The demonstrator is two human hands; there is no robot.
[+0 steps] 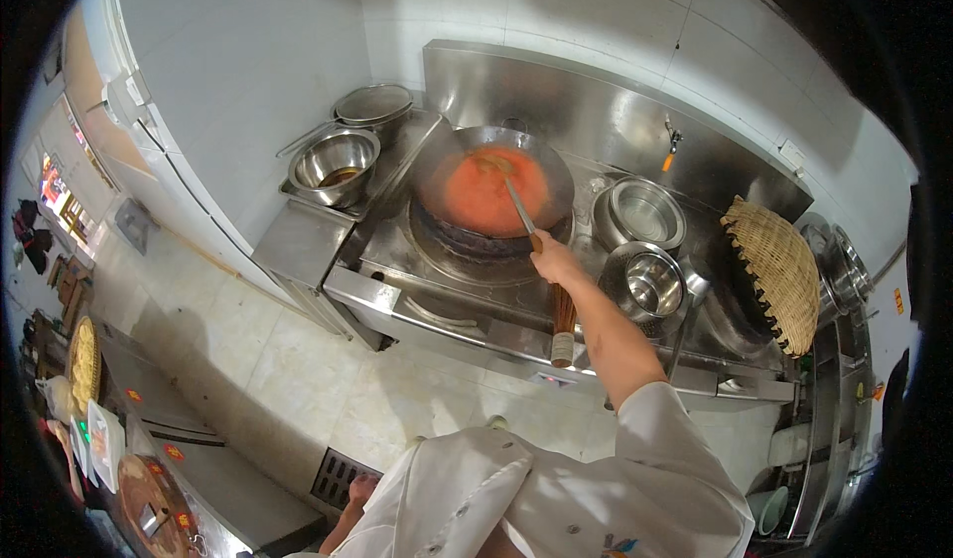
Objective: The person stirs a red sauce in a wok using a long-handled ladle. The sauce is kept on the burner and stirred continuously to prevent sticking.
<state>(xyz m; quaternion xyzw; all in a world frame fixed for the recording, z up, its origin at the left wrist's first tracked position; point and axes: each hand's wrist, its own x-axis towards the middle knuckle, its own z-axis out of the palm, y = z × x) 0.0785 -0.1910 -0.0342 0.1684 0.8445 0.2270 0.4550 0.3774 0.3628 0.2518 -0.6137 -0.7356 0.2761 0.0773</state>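
Note:
My right hand point(555, 256) grips the wooden handle end of a long metal wok ladle point(519, 204). The ladle's head dips into a bubbling orange-red liquid point(484, 193), mostly hidden by it. This liquid fills the middle of a large dark wok point(439, 163), which sits on a round burner. Just below my right hand a bamboo wok brush point(563, 327) lies at the stove's front edge. My left hand point(362, 487) hangs low beside my white jacket, away from the stove, partly hidden; whether it holds anything is unclear.
Left of the wok are a steel bowl point(335, 163) with dark liquid and a mesh strainer point(372, 104). To its right stand a water-filled pot point(648, 212), a small steel pot point(655, 282) and a woven basket point(778, 275). Behind me is a round chopping board point(145, 483) with a cleaver point(155, 519).

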